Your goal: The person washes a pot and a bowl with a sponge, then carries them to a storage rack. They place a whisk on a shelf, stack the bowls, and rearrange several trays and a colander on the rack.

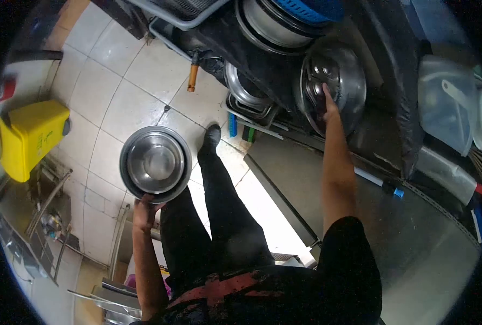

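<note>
My left hand [144,210] is closed on the near rim of a stack of nested stainless steel bowls [157,161], held above the tiled floor with the open side up. The smaller bowls sit inside the largest. My right arm stretches out to a shelf, where my right hand [328,104] grips a shiny metal bowl [317,73]. That bowl lies in or against a wider metal basin [354,81]. Part of the right hand's fingers is hidden by the metal, and the dark shelf blurs the outlines.
Large pots [276,30] with a blue basket [308,8] stand beside the basin. A pan's wooden handle [192,76] juts over the floor. Clear plastic containers [446,100] are at right. A yellow bin [35,141] stands left. A steel surface [381,233] lies below my right arm.
</note>
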A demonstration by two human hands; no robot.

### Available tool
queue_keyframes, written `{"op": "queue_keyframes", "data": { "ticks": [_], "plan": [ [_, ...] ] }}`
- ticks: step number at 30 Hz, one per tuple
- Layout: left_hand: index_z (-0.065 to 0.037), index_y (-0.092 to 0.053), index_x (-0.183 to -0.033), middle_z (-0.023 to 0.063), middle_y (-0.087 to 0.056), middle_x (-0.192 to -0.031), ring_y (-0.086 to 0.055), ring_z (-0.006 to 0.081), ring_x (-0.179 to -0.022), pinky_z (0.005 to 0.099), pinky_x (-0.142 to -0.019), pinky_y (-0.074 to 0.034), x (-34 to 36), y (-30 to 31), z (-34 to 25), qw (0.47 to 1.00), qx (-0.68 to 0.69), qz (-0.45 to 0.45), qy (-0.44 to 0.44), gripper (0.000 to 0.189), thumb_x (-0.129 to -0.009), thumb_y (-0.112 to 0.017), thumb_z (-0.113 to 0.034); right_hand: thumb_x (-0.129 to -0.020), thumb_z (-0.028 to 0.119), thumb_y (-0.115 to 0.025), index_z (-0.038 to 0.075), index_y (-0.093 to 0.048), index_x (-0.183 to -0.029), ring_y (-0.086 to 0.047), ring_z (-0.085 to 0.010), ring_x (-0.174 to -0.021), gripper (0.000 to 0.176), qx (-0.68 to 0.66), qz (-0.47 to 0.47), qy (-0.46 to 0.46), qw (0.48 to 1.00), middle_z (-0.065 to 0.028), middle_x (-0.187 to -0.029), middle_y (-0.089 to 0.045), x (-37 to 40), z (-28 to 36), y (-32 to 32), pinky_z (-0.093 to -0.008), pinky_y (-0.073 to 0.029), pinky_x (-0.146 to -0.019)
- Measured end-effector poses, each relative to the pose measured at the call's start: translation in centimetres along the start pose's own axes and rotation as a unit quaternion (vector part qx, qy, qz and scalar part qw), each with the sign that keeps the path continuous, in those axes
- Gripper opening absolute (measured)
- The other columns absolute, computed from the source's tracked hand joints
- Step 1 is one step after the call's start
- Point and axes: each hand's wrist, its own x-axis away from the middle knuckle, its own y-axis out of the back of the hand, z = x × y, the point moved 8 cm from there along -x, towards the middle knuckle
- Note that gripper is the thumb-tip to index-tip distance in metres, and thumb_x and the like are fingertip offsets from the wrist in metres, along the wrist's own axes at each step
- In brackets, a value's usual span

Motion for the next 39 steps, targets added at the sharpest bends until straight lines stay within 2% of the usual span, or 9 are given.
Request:
{"op": "queue_keyframes", "data": {
  "ticks": [4, 10, 12, 17, 20, 23, 29, 31, 39],
  "plan": [
    [0.005, -0.046, -0.124, 0.0178, -0.06, -0.112, -0.065, 0.0313, -0.098, 0.044, -0.081, -0.061, 0.5, -1.0, -0.2, 0.998, 0.052, -0.003, -0.022, 0.042, -0.083, -0.052, -0.001, -0.07, 0.087, -0.05, 0.012, -0.035, -0.148, -0.038, -0.0331, -0.132, 0.109, -0.144, 0.072, 0.06, 0.985, -0.0143, -0.147, -0.04, 2.5, 3.1, -1.3, -0.054, -0.025, -0.11],
    [0.005, -0.05, -0.119, 0.0158, -0.062, -0.106, -0.066, 0.029, -0.094, 0.0428, -0.08, -0.061, 1.1, -1.4, -0.3, 0.998, 0.036, -0.046, -0.01, 0.036, -0.084, -0.053, -0.002, -0.067, 0.092, -0.043, 0.015, -0.03, -0.15, -0.03, -0.0396, -0.137, 0.114, -0.233, -0.029, -0.021, 0.972, -0.0139, -0.153, -0.032, 5.9, 5.9, 0.3, -0.0694, -0.016, -0.106],
    [0.005, -0.05, -0.119, 0.0155, -0.063, -0.104, -0.067, 0.0284, -0.092, 0.0423, -0.079, -0.062, 1.3, -2.0, -0.5, 0.998, 0.034, -0.044, -0.007, 0.035, -0.084, -0.052, -0.002, -0.063, 0.094, -0.044, 0.016, -0.024, -0.152, -0.028, -0.04, -0.139, 0.12, -0.17, 0.169, -0.008, 0.971, -0.0133, -0.154, -0.03, 7.8, 7.9, -2.3, -0.0698, -0.013, -0.106],
    [0.006, -0.051, -0.115, 0.0164, -0.062, -0.103, -0.067, 0.0281, -0.09, 0.0398, -0.074, -0.063, 1.7, -3.0, -0.8, 0.999, -0.002, -0.046, -0.016, 0.031, -0.085, -0.05, -0.001, -0.071, 0.079, -0.058, 0.016, -0.028, -0.151, -0.033, -0.038, -0.137, 0.106, -0.132, -0.022, -0.045, 0.99, -0.0114, -0.153, -0.033, 7.4, 7.4, -1.6, -0.072, -0.017, -0.103],
    [0.007, -0.051, -0.114, 0.0163, -0.062, -0.104, -0.067, 0.0282, -0.09, 0.04, -0.075, -0.063, 1.6, -3.9, -0.6, 0.999, -0.002, -0.046, -0.014, 0.03, -0.085, -0.05, 0.0, -0.077, 0.061, -0.065, 0.016, -0.043, -0.142, -0.044, -0.0332, -0.128, 0.082, -0.218, -0.022, -0.001, 0.976, -0.0108, -0.141, -0.049, 5.0, 5.4, -0.8, -0.0692, -0.026, -0.101],
    [0.007, -0.051, -0.115, 0.017, -0.062, -0.106, -0.067, 0.0289, -0.092, 0.0407, -0.077, -0.063, 1.2, -3.3, 0.1, 1.0, 0.001, -0.025, -0.01, 0.031, -0.085, -0.051, -0.001, -0.083, 0.044, -0.067, 0.016, -0.063, -0.111, -0.065, -0.0227, -0.092, 0.04, -0.302, 0.059, 0.087, 0.947, -0.0042, -0.102, -0.068, 0.9, 4.4, 1.0, -0.0438, -0.051, -0.084],
    [0.005, -0.044, -0.131, 0.0192, -0.053, -0.131, -0.058, 0.0299, -0.114, 0.0449, -0.095, -0.054, 0.4, -3.7, 1.2, 1.0, -0.007, 0.02, 0.014, 0.042, -0.096, -0.05, -0.017, -0.085, 0.044, -0.068, 0.011, -0.059, -0.121, -0.06, -0.0244, -0.105, 0.049, -0.307, 0.088, 0.075, 0.945, -0.0062, -0.11, -0.066, 2.8, 6.5, 1.3, -0.0397, -0.049, -0.091],
    [0.005, -0.045, -0.13, 0.0187, -0.054, -0.129, -0.059, 0.0295, -0.114, 0.0442, -0.094, -0.055, 0.7, -4.6, 1.0, 1.0, -0.005, 0.015, 0.01, 0.041, -0.096, -0.051, -0.016, -0.086, 0.042, -0.069, 0.011, -0.059, -0.123, -0.06, -0.0246, -0.106, 0.05, -0.302, 0.025, 0.029, 0.953, -0.0066, -0.111, -0.066, 3.3, 6.8, 2.3, -0.0401, -0.048, -0.093],
    [0.007, -0.047, -0.121, 0.0177, -0.06, -0.111, -0.066, 0.0306, -0.098, 0.0421, -0.081, -0.061, 1.0, -5.6, 1.2, 1.0, 0.019, -0.023, -0.004, 0.038, -0.085, -0.05, -0.003, -0.087, 0.03, -0.072, 0.007, -0.062, -0.117, -0.063, -0.0251, -0.098, 0.039, -0.225, 0.195, 0.126, 0.946, -0.0072, -0.109, -0.066, -0.4, 8.5, 2.7, -0.0372, -0.05, -0.087]
  ]
}}
